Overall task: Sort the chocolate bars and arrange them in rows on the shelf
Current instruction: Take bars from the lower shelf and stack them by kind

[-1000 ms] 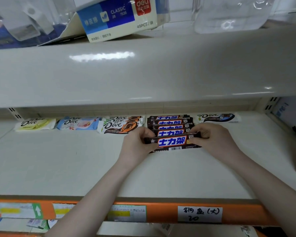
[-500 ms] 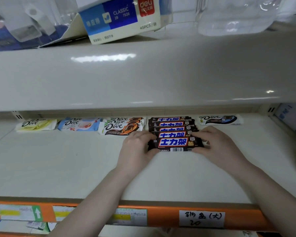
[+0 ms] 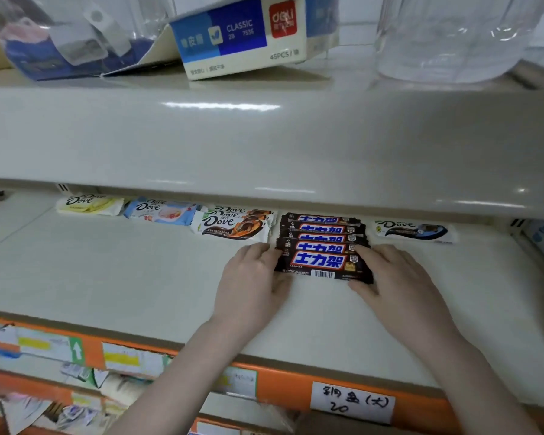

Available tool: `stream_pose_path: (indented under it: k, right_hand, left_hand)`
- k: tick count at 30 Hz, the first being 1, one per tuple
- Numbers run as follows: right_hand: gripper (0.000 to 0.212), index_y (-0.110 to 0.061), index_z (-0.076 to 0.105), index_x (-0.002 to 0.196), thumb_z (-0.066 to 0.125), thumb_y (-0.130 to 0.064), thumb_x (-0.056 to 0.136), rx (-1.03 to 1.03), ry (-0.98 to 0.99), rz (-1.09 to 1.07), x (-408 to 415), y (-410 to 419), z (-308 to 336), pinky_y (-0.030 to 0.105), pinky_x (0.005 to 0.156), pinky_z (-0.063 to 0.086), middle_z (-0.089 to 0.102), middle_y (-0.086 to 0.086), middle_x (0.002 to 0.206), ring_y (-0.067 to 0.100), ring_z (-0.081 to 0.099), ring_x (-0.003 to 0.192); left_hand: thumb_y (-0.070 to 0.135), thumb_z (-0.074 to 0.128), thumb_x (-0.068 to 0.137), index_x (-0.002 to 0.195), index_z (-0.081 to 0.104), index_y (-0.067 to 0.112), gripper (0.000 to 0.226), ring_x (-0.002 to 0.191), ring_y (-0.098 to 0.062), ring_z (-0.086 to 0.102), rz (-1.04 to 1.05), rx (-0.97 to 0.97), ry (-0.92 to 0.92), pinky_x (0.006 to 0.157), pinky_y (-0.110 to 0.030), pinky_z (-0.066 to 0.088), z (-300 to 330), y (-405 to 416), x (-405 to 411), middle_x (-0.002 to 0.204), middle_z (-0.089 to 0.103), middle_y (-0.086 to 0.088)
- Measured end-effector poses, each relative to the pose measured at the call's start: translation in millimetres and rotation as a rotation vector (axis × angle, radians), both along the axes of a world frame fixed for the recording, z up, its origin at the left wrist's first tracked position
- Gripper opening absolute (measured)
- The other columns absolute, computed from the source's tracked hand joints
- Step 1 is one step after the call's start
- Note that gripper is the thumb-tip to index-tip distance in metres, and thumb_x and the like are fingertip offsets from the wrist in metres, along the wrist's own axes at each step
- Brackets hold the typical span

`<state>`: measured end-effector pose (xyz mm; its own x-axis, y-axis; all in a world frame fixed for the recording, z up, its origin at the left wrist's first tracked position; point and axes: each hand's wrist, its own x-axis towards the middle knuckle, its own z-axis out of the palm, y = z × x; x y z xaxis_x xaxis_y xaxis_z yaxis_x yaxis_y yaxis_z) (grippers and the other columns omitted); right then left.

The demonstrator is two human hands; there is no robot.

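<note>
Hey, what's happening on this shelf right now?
A person is stocking chocolate bars on the shelf. The left hand and right hand rest at the two ends of the front dark Snickers bar, which lies flat at the front of a row of the same bars. Dove bars lie in groups along the back, on both sides.

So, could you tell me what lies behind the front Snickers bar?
Behind the front bar, four more Snickers bars overlap back toward the wall; each shows only its upper strip, the rest covered.
</note>
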<state>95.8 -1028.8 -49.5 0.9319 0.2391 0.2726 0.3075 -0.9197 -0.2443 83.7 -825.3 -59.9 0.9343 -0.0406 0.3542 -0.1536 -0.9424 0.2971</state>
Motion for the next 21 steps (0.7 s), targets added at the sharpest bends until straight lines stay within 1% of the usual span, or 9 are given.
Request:
stream_pose_path:
  k: [2, 5, 7, 10, 12, 15, 18, 21]
  right_hand:
    - [0.047, -0.022, 0.042, 0.131, 0.052, -0.036, 0.087, 0.017, -0.032, -0.004, -13.8, 11.2, 1.2, 0.031, 0.094, 0.038, 0.053, -0.002, 0.122, 0.017, 0.045, 0.112]
    - [0.045, -0.022, 0.044, 0.13, 0.049, -0.037, 0.088, 0.015, -0.022, 0.045, -29.9, 36.2, -3.2, 0.03, 0.097, 0.036, 0.052, -0.003, 0.123, 0.016, 0.045, 0.114]
    - [0.046, -0.022, 0.042, 0.131, 0.048, -0.038, 0.089, 0.024, -0.014, 0.076, -37.7, 57.2, -6.9, 0.029, 0.099, 0.034, 0.05, -0.003, 0.126, 0.015, 0.042, 0.118]
    - [0.045, -0.018, 0.045, 0.13, 0.049, -0.037, 0.089, 0.024, -0.004, 0.117, -47.1, 93.5, -10.3, 0.031, 0.102, 0.032, 0.05, 0.001, 0.127, 0.02, 0.041, 0.121]
    - [0.044, -0.017, 0.047, 0.127, 0.048, -0.037, 0.089, 0.019, -0.012, 0.143, -55.2, 124.2, -10.8, 0.032, 0.103, 0.031, 0.052, 0.003, 0.124, 0.021, 0.042, 0.12]
    - [0.041, -0.016, 0.052, 0.122, 0.05, -0.038, 0.088, 0.017, -0.029, 0.167, -71.0, 185.2, -10.8, 0.033, 0.102, 0.031, 0.056, 0.005, 0.118, 0.023, 0.045, 0.116]
    - [0.046, -0.015, 0.051, 0.125, 0.05, -0.041, 0.087, 0.056, -0.021, 0.197, -90.1, 261.3, -9.8, 0.035, 0.102, 0.031, 0.055, 0.008, 0.121, 0.026, 0.044, 0.119]
    - [0.049, -0.016, 0.048, 0.129, 0.048, -0.044, 0.088, 0.079, -0.026, 0.253, -111.2, 341.4, -4.6, 0.036, 0.1, 0.033, 0.054, 0.007, 0.124, 0.025, 0.043, 0.12]
  left_hand:
    - [0.038, 0.057, 0.085, 0.125, 0.056, 0.017, 0.045, 0.119, -0.021, 0.047, 0.086, 0.014, -0.002, 0.1, -0.028, 0.033, -1.8, 1.6, -14.7, 0.129, 0.055, -0.003]
    - [0.045, 0.051, 0.087, 0.131, 0.05, 0.02, 0.051, 0.126, -0.02, 0.042, 0.231, 0.023, 0.029, 0.104, -0.03, 0.031, -5.8, 13.5, -40.5, 0.136, 0.05, 0.0]
    - [0.047, 0.051, 0.086, 0.131, 0.05, 0.019, 0.053, 0.126, -0.021, 0.043, 0.32, 0.019, 0.042, 0.103, -0.032, 0.033, -7.1, 30.6, -57.4, 0.136, 0.05, -0.002]
    - [0.047, 0.053, 0.084, 0.129, 0.05, 0.017, 0.054, 0.124, -0.023, 0.044, 0.421, 0.005, 0.077, 0.1, -0.033, 0.035, -5.5, 67.5, -80.3, 0.134, 0.052, -0.003]
    - [0.045, 0.055, 0.084, 0.13, 0.05, 0.016, 0.055, 0.124, -0.025, 0.044, 0.469, -0.022, 0.093, 0.099, -0.034, 0.035, -4.7, 98.8, -95.9, 0.134, 0.052, -0.004]
    - [0.04, 0.059, 0.083, 0.129, 0.051, 0.014, 0.054, 0.12, -0.028, 0.046, 0.513, -0.092, 0.069, 0.097, -0.036, 0.037, -4.8, 156.5, -125.9, 0.13, 0.054, -0.007]
    - [0.042, 0.057, 0.085, 0.134, 0.046, 0.017, 0.056, 0.124, -0.025, 0.043, 0.553, -0.095, 0.061, 0.098, -0.034, 0.036, -4.6, 227.4, -160.8, 0.135, 0.05, -0.004]
    - [0.046, 0.052, 0.086, 0.136, 0.043, 0.016, 0.058, 0.125, -0.024, 0.043, 0.613, -0.061, 0.053, 0.098, -0.034, 0.037, 0.4, 304.2, -194.5, 0.136, 0.048, -0.005]
